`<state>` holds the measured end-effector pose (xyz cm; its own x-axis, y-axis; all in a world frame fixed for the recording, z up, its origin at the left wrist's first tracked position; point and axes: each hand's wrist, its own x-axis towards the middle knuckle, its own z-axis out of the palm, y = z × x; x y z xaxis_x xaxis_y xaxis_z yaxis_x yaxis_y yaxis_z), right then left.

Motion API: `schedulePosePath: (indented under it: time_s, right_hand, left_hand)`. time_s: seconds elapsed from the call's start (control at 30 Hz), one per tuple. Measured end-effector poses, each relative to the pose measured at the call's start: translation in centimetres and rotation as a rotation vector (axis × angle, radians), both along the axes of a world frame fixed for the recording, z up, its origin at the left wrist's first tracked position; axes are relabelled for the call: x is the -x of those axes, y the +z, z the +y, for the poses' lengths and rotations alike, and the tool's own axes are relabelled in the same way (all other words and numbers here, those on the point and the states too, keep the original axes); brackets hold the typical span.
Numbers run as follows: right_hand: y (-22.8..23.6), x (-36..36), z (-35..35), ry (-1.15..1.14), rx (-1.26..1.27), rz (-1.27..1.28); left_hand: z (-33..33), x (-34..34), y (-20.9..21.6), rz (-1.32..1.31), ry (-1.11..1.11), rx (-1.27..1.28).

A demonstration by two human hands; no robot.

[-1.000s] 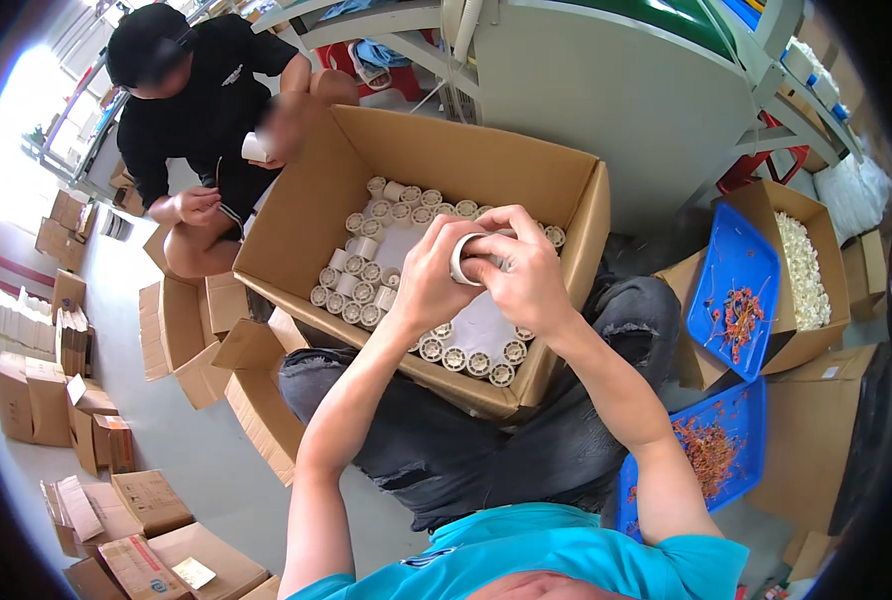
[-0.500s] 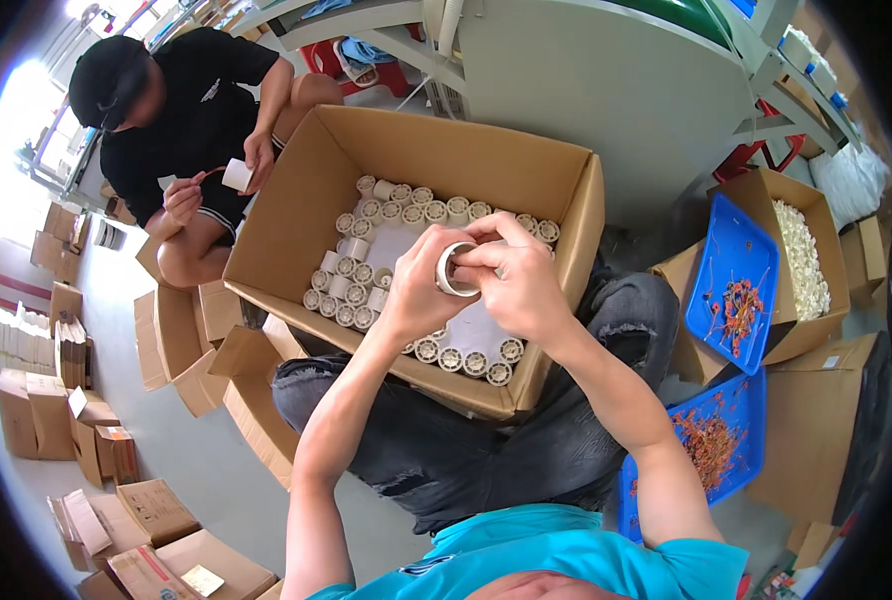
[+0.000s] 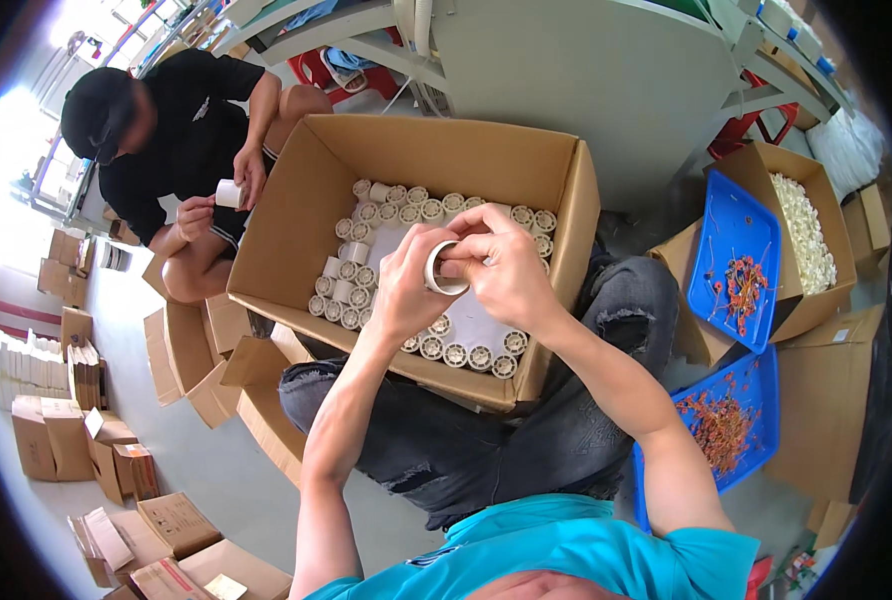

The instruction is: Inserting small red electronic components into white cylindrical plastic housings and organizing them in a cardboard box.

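Head view: white ring (image 3: 450, 288) in hands (image 3: 407, 287) above cardboard box (image 3: 446, 147), grey floor (image 3: 206, 445).

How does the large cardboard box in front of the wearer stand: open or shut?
Open: the large cardboard box is uncovered on top, with white spoked cylinders visible inside.

Brown cardboard cartons (image 3: 51, 440) are grouped on the smooth grey floor (image 3: 201, 465) at left; a broad, flat grey panel (image 3: 566, 90) is seen at top, a whitish plastic bag (image 3: 848, 150) at upper right.
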<state>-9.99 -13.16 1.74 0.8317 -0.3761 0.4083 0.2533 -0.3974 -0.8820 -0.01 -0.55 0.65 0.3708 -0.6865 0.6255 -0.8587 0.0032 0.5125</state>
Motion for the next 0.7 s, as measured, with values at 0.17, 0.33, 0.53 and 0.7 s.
schedulePosePath:
  time_s: [0.17,0.33,0.53,0.7]
  right_hand:
    - [-0.2,0.3,0.5,0.013,-0.054,-0.042]
    - [-0.1,0.3,0.8,-0.002,0.021,-0.100]
    - [-0.6,-0.2,1.1,-0.014,0.065,-0.103]
    - [0.3,0.2,-0.6,-0.026,0.117,-0.005]
  left_hand:
    - [0.0,0.0,0.5,-0.052,-0.023,0.007]
    - [0.4,-0.1,0.8,-0.095,-0.036,0.009]
    - [0.7,-0.1,0.7,0.000,-0.024,-0.030]
    - [-1.1,-0.2,0.7,0.092,-0.035,-0.039]
